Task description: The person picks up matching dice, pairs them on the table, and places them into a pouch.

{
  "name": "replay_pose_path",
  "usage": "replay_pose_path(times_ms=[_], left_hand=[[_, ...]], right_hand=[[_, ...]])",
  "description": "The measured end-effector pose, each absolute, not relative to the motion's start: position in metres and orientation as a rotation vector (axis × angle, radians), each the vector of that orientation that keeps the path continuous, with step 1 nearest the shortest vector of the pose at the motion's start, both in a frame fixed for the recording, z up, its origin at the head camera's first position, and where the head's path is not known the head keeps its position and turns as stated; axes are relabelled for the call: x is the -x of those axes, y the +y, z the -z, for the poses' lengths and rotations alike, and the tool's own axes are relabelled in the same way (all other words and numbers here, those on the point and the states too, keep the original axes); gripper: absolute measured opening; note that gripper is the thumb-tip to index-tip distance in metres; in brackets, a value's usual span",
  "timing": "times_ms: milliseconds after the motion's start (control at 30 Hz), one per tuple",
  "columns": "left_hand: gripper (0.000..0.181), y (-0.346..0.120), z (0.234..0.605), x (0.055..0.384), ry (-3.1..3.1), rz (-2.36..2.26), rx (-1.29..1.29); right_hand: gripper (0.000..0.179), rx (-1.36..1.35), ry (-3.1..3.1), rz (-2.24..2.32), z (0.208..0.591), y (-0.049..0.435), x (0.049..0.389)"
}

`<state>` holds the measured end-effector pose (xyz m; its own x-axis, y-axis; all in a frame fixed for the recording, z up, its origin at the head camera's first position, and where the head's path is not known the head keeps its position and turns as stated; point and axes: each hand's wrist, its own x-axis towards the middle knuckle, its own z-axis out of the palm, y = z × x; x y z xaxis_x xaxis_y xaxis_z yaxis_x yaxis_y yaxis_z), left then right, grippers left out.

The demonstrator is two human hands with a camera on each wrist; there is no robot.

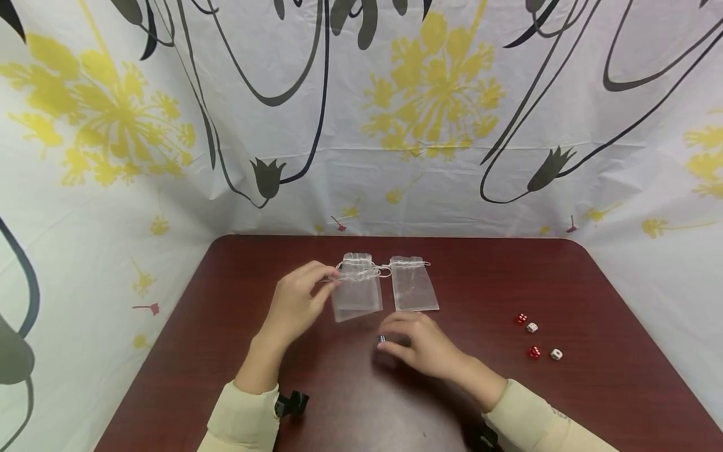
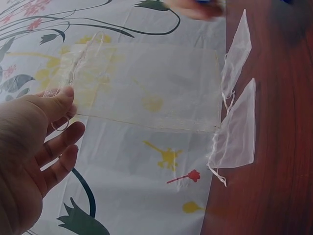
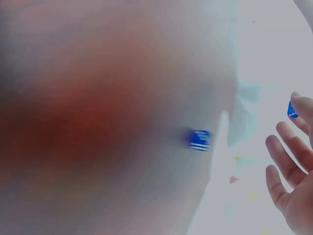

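Note:
My left hand (image 1: 294, 301) pinches the drawstring end of a sheer white organza pouch (image 2: 156, 88) between thumb and fingers, and the pouch hangs flat from it. Two more drawstring pouches lie on the table behind, one of them (image 1: 415, 289) to the right; the held pouch overlaps the other in the head view. Low over the table in front of the pouches, my right hand (image 1: 423, 345) holds a small blue die (image 3: 292, 109) between thumb and index finger. Another blue die (image 3: 200, 140) shows apart from the hand in the right wrist view, beside a blurred area.
On the right side of the dark red-brown table (image 1: 480, 270) lie two red dice, one nearer (image 1: 534, 353), and two white dice, one at the far right (image 1: 556, 355). A flower-patterned cloth (image 1: 339, 125) hangs behind and beside the table.

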<state>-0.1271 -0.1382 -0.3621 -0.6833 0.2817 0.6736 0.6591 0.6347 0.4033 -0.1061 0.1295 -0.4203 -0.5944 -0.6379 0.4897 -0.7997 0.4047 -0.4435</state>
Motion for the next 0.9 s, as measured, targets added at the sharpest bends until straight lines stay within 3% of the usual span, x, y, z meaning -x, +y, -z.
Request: replay_pose_path(times_ms=[467,900], left_hand=[[0.015,-0.126,0.359,0.122,-2.309,0.896,0.861],[0.016,-0.120,0.354,0.116,-2.259,0.964,0.958]], right_hand=[[0.019,-1.216,-2.076,-1.066,0.324,0.116,0.127],[0.017,-1.278,-2.215,-1.062,0.326,0.101,0.139]])
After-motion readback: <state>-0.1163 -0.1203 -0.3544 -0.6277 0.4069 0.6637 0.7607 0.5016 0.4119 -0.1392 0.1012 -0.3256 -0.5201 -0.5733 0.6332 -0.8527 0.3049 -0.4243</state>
